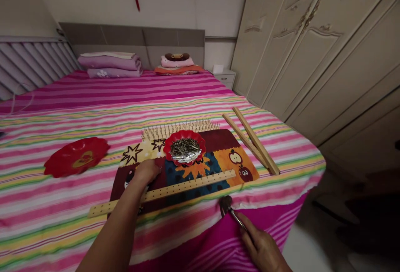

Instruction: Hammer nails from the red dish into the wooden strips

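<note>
My right hand (261,245) grips the handle of a hammer (225,203), whose dark head rests low over the bed's near edge. Over the patterned mat (218,143), my left hand (148,171) is closed with its fingers curled; whatever it may hold is hidden. Just right of it sits a red scalloped bowl (167,147) full of loose nails (185,149). A long wooden strip (187,187) with rows of small dark holes or nail heads lies across the mat's near side, partly covered by my left forearm.
Behind the bowl are wooden strips bristling with upright nails (181,127). Two plain wooden strips (254,140) lie to the right. A red plate or lid (64,159) lies at the left on the striped bedspread (46,197). Folded bedding (111,64) is by the headboard; wardrobes (290,47) stand right.
</note>
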### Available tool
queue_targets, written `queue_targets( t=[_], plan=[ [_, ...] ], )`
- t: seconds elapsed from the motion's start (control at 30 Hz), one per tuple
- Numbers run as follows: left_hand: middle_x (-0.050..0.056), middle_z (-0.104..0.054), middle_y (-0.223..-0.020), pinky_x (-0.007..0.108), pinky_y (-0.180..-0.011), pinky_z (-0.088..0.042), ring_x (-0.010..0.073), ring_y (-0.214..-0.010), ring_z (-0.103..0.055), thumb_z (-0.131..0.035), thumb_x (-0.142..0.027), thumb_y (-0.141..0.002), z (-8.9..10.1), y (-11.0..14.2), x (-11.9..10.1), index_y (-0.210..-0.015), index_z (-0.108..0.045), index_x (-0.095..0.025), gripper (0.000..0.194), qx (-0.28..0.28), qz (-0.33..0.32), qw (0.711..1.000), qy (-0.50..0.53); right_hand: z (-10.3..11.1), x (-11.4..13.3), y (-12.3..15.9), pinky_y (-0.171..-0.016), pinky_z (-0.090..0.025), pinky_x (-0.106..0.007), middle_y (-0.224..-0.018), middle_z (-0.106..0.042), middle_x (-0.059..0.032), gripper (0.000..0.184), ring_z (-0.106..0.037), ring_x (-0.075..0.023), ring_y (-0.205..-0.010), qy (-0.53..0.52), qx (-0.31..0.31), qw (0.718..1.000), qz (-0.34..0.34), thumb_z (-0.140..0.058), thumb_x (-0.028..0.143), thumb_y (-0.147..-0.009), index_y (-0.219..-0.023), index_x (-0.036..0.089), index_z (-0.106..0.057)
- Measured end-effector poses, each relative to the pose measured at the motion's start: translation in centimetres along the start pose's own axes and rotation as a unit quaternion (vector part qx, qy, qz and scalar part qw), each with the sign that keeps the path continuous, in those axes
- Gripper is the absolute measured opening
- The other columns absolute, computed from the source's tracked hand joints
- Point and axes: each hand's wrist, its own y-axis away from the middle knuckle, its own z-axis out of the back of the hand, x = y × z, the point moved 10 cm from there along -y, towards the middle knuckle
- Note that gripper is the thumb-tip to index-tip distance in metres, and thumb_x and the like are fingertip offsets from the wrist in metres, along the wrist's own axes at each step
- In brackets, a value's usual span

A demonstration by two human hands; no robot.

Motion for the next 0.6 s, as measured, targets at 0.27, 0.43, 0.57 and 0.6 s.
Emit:
queue_targets(
  t=[0.27, 0.43, 0.57, 0.6],
  plan=[
    [-0.002, -0.061, -0.063, 0.022, -0.058, -0.046, 0.0112, -0.059, -0.056, -0.059, -0.039, -0.058, -1.5, 5.5, -2.9, -0.066, -0.056, -0.018, 0.022, 0.028, -0.122, 0.950, 0.288, -0.1, 0.0, 0.1, -0.076, -0.055, -0.032, -0.105, -0.072, -0.0104, 0.046, -0.070, -0.0218, -0.088, 0.017, 0.001, 1.000, -0.008, -0.033, 0.025, -0.090, -0.133, 0.017, -0.045],
    [-0.005, -0.055, -0.056, 0.020, -0.051, -0.036, 0.0088, -0.053, -0.046, -0.059, -0.041, -0.061, -3.6, 8.4, -4.2, -0.068, -0.060, -0.019, 0.023, 0.002, -0.161, 0.949, 0.270, 0.4, 0.6, 0.1, -0.077, -0.055, -0.030, -0.110, -0.070, -0.0093, 0.045, -0.069, -0.0216, -0.093, 0.025, -0.013, 1.000, 0.004, -0.037, 0.023, -0.088, -0.131, 0.019, -0.048],
    [-0.005, -0.053, -0.054, 0.021, -0.052, -0.035, 0.0096, -0.053, -0.046, -0.055, -0.040, -0.063, -4.0, 8.9, -4.5, -0.067, -0.060, -0.019, 0.021, -0.024, -0.174, 0.953, 0.248, 0.2, 0.6, 0.1, -0.077, -0.055, -0.030, -0.111, -0.070, -0.0106, 0.045, -0.069, -0.0212, -0.091, 0.039, -0.004, 0.999, 0.005, -0.037, 0.023, -0.088, -0.132, 0.019, -0.047],
    [-0.005, -0.054, -0.054, 0.021, -0.053, -0.035, 0.0099, -0.053, -0.047, -0.055, -0.040, -0.063, -4.0, 8.9, -4.5, -0.067, -0.060, -0.020, 0.021, -0.027, -0.177, 0.954, 0.240, 0.2, 0.6, 0.1, -0.077, -0.055, -0.030, -0.109, -0.071, -0.0106, 0.045, -0.070, -0.0212, -0.090, 0.041, -0.003, 0.999, 0.006, -0.037, 0.023, -0.088, -0.132, 0.019, -0.048]
  ],
)
